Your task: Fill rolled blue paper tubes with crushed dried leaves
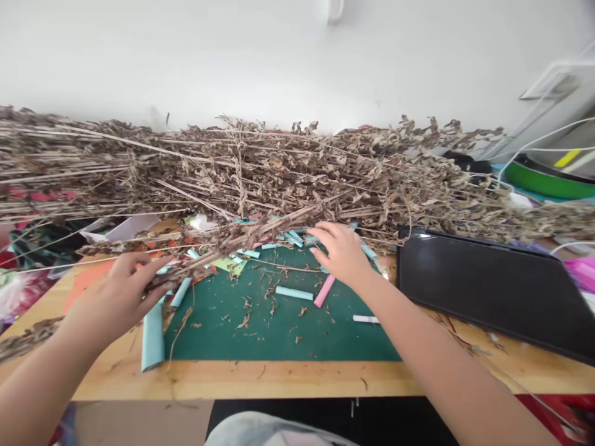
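Observation:
My left hand (118, 297) is at the left of the green cutting mat, with its thumb and fingers around the lower end of a dried plant stalk (218, 251). The stalk slants up to the right, into a long heap of dried leafy stems (288, 161). My right hand (341, 251) hovers by the front of the heap, thumb and fingers apart, nothing visibly held. Close by its fingertips lie small rolled blue paper tubes (294, 238). Under its wrist is a pink paper tube (325, 291), with a blue tube (294, 293) beside it.
Leaf crumbs litter the green cutting mat (279, 337) on the wooden table (186, 385). A large blue tube (153, 337) lies at the front left. On the right are a black tablet (488, 291), a green round object (543, 179) and white cables. The white wall (209, 56) stands behind.

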`<action>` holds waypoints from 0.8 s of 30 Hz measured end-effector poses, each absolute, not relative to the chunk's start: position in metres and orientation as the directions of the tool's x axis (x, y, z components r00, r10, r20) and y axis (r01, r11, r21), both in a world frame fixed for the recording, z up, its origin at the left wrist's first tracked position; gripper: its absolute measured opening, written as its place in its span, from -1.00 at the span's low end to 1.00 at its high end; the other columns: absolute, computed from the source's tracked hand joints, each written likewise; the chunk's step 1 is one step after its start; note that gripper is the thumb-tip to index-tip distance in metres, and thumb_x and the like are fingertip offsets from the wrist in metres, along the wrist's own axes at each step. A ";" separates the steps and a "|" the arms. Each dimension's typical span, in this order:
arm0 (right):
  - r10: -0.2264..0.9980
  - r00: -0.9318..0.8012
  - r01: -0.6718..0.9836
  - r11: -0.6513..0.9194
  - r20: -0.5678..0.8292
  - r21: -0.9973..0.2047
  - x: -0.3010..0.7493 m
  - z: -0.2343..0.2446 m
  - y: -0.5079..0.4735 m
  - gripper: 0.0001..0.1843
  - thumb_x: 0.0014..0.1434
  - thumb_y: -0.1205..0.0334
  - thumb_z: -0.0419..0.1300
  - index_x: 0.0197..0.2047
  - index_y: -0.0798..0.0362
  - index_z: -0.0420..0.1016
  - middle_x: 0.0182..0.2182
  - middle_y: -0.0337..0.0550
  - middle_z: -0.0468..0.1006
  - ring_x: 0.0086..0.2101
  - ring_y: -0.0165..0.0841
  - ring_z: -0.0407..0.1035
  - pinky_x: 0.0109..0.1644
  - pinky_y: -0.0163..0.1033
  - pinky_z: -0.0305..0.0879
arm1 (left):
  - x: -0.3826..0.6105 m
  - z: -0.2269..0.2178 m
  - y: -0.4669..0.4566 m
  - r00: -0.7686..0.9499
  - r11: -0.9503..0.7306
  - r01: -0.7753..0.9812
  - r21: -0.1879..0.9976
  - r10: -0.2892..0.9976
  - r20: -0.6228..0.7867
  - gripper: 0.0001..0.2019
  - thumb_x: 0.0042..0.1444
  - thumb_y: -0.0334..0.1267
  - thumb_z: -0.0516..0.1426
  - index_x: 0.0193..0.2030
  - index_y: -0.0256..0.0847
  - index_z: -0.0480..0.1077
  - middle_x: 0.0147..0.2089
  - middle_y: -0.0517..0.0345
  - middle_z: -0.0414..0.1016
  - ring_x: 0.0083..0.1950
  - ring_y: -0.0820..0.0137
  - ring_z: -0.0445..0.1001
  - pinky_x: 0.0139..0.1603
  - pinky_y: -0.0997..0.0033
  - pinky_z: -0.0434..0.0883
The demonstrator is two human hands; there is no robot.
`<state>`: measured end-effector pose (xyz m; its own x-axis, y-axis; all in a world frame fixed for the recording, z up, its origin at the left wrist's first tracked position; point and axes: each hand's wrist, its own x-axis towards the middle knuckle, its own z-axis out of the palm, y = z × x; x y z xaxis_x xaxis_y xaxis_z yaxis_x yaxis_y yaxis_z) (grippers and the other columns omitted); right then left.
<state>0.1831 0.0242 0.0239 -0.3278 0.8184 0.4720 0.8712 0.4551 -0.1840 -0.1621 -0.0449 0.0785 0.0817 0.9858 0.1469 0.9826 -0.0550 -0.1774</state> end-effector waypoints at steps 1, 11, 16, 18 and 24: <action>0.793 -0.381 0.864 0.488 0.476 -0.122 0.175 0.025 0.027 -0.66 0.07 0.24 0.04 -0.04 -0.03 0.28 -0.04 -0.07 0.33 -0.09 -0.15 0.18 -0.13 -0.06 0.07 | -0.165 0.074 -0.046 0.085 -0.065 0.981 -0.182 0.991 0.105 -0.65 0.09 -0.14 -0.16 -0.11 -0.18 0.30 -0.03 -0.04 0.21 -0.16 0.25 0.34 -0.24 0.37 0.28; 0.660 -0.593 0.765 0.640 0.462 0.068 0.138 0.019 0.044 -0.68 0.17 0.26 -0.09 -0.01 -0.01 0.25 -0.03 -0.10 0.34 -0.04 -0.19 0.09 -0.05 -0.06 -0.09 | -0.174 0.059 -0.032 0.182 -0.176 0.977 0.120 0.982 -0.042 -0.70 0.07 -0.17 -0.12 -0.20 -0.20 0.35 -0.11 0.02 0.42 -0.06 0.26 0.30 -0.03 0.33 0.22; 0.662 -0.606 0.763 0.641 0.442 0.084 0.131 0.015 0.047 -0.66 0.12 0.24 -0.02 0.00 0.02 0.22 -0.04 -0.11 0.35 -0.05 -0.18 0.11 0.00 -0.04 -0.13 | -0.172 0.056 -0.029 0.134 -0.127 0.969 0.213 0.991 -0.019 -0.71 0.04 -0.16 -0.10 -0.23 -0.21 0.35 -0.12 0.01 0.42 -0.05 0.25 0.29 0.00 0.32 0.19; 0.673 -0.599 0.770 0.633 0.434 0.080 0.126 0.015 0.048 -0.69 0.13 0.26 -0.03 -0.03 0.03 0.24 -0.08 -0.09 0.39 -0.11 -0.20 0.16 -0.06 -0.07 -0.07 | -0.168 0.058 -0.028 0.097 -0.096 0.976 0.195 0.995 0.002 -0.73 0.03 -0.16 -0.09 -0.28 -0.23 0.33 -0.18 0.00 0.41 -0.11 0.26 0.30 -0.08 0.33 0.23; 0.676 -0.610 0.765 0.639 0.414 0.084 0.123 0.012 0.049 -0.75 0.12 0.29 -0.04 -0.11 0.08 0.29 -0.19 -0.06 0.45 -0.20 -0.22 0.20 -0.13 -0.11 -0.04 | -0.161 0.063 -0.027 0.022 0.047 0.929 0.367 0.983 -0.181 -0.74 0.01 -0.08 -0.05 -0.36 -0.23 0.29 -0.32 0.14 0.36 -0.29 0.36 0.32 -0.33 0.48 0.25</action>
